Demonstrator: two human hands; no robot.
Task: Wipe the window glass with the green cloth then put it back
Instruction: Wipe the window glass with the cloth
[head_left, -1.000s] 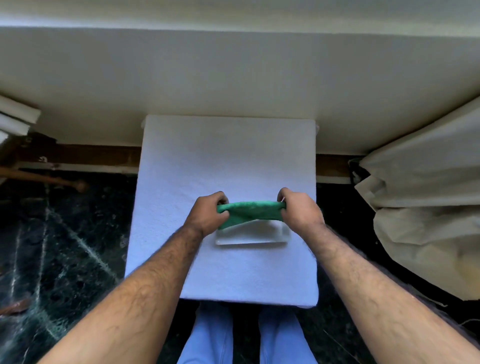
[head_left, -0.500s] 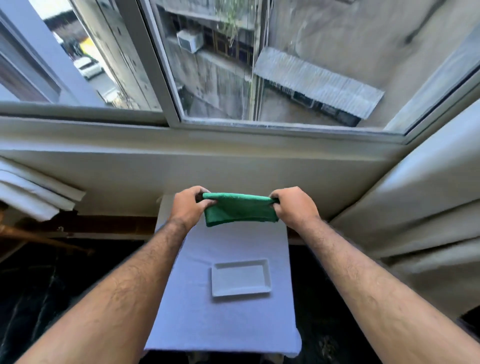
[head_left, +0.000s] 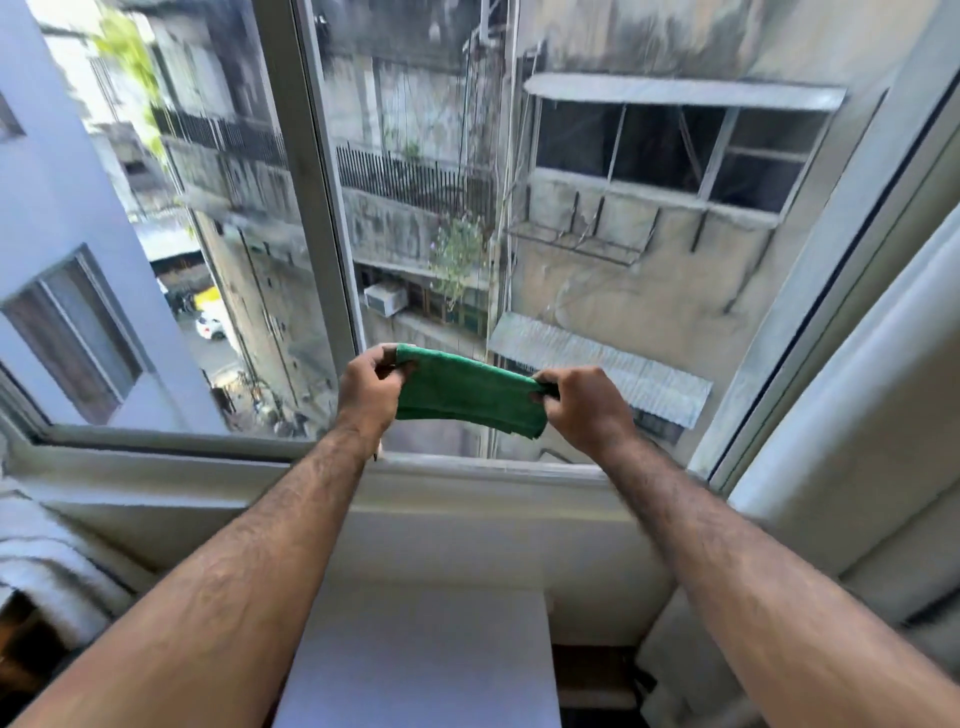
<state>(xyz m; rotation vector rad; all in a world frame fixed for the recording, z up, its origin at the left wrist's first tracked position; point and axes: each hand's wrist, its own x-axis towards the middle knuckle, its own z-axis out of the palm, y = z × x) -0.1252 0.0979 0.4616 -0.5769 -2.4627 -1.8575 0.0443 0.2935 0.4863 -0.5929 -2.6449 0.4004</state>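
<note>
The folded green cloth (head_left: 467, 395) is stretched between both hands in front of the lower part of the window glass (head_left: 597, 234). My left hand (head_left: 369, 389) pinches its left end and my right hand (head_left: 582, 410) pinches its right end. The cloth is held in the air a little above the window's bottom frame; whether it touches the glass I cannot tell. The white tray seen earlier is out of view.
A vertical window frame bar (head_left: 317, 208) divides the panes left of the cloth. The white sill (head_left: 467, 499) runs below. A cream curtain (head_left: 857, 415) hangs at the right. The white-covered table (head_left: 426, 660) stands under my arms. Folded white fabric (head_left: 47, 566) lies at left.
Both hands have lifted the cloth from the tray on the table up to the window glass. My view has tilted upward, so the tray has left the frame.
</note>
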